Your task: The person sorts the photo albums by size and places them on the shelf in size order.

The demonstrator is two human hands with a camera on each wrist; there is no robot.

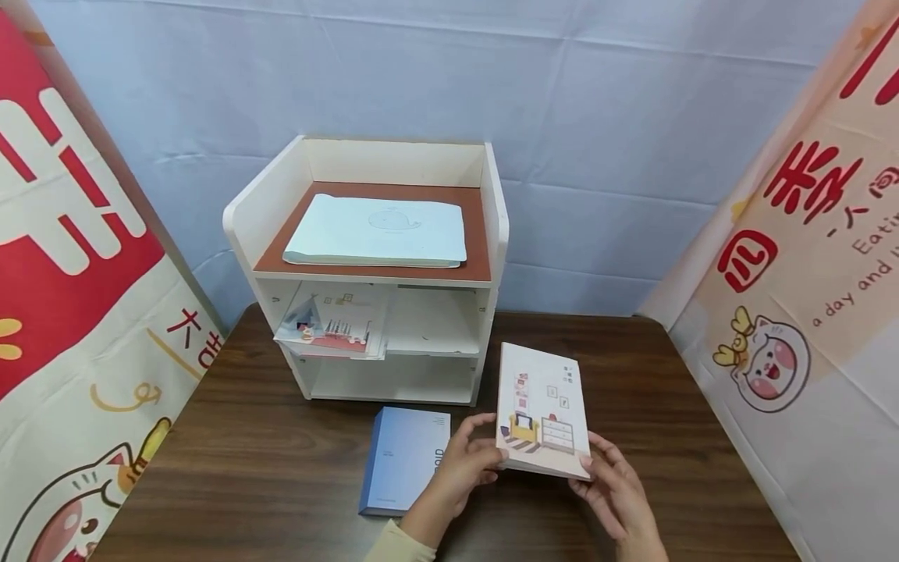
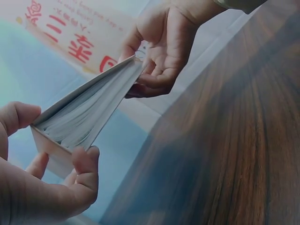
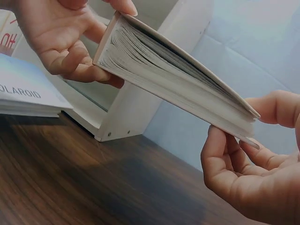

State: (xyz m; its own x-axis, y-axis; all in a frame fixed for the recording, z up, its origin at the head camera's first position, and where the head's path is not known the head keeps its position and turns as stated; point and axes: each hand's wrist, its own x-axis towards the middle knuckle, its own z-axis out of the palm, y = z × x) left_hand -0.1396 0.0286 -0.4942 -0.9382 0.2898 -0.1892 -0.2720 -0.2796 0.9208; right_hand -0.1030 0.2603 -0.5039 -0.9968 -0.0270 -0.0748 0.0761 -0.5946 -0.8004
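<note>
Both hands hold a white hardcover book (image 1: 541, 402), its cover printed with a yellow armchair, a chest of drawers and small picture frames. My left hand (image 1: 460, 468) grips the spine side near its lower corner, thumb on top and fingers beneath. On the opposite side my right hand (image 1: 618, 484) pinches the lower corner between thumb and fingers. In the right wrist view the book (image 3: 173, 77) is raised over the table and tilted, its page edges facing the camera. A blue book (image 1: 407, 460) lies flat on the table beside my left hand, partly covered by it.
A white shelf unit (image 1: 497, 234) stands at the back of the brown wooden table (image 1: 281, 468). On its brown top lies a pale book with a whale drawing (image 1: 379, 230). Papers and a booklet (image 1: 340, 324) lie on the middle shelf, jutting over its front edge.
</note>
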